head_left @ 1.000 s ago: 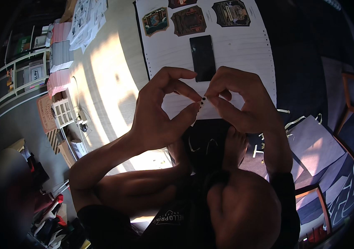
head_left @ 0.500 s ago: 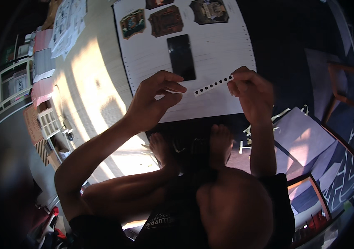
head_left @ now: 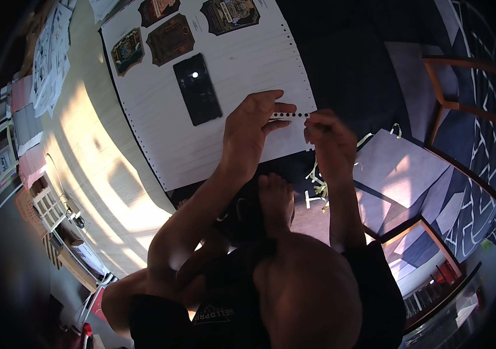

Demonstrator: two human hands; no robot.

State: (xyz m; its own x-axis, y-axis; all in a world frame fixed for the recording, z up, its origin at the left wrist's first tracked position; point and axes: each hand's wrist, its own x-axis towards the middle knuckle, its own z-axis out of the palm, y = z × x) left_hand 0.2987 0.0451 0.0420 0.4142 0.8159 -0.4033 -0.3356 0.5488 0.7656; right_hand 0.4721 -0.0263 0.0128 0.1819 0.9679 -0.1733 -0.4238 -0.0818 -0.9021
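A narrow white strip with a row of black dots point(head_left: 300, 115) spans the space between my hands, above the near right part of a large white sheet. My right hand point(head_left: 334, 142) pinches its right end between thumb and fingers. The fingers of my left hand point(head_left: 251, 128) stay apart around the strip's other end, thumb below and fingers above. Whether they touch it is hard to see. A black smartphone point(head_left: 197, 90) lies on the white sheet point(head_left: 248, 64), left of my left hand.
Several dark ornate plaque-shaped pieces point(head_left: 170, 39) lie at the sheet's far end. Pale tape scraps point(head_left: 320, 189) hang or lie right of my foot point(head_left: 277, 198). Brown-edged frames point(head_left: 469, 107) and grey sheets point(head_left: 402, 166) are on the right. Shelves with boxes point(head_left: 47, 198) stand at the left.
The view has shifted, so the sheet and phone appear further left. My left hand has come close to my right, its fingers now around the strip's free end. The strip has levelled out.
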